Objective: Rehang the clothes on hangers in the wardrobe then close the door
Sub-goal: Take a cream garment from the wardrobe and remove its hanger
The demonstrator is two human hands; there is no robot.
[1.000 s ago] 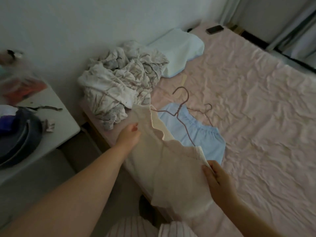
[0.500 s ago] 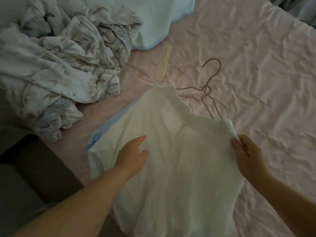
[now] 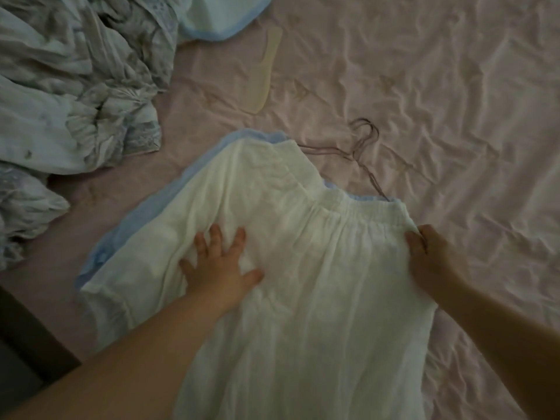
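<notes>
Covering dim bed: wrinkled pink sheet (image 3: 424,86)

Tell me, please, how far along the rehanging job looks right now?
Done: nothing is hung. The white garment lies spread on the bed, over a blue garment. In hand: the left hand presses flat on the white garment while the right hand grips its waistband edge. Left: the wire hangers lie bare beside it, so hanging both garments and closing the wardrobe, which is out of view.

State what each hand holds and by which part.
The right hand pinches the white garment at the right end of its gathered waistband. The left hand holds nothing; it presses flat on the garment's middle.
</notes>
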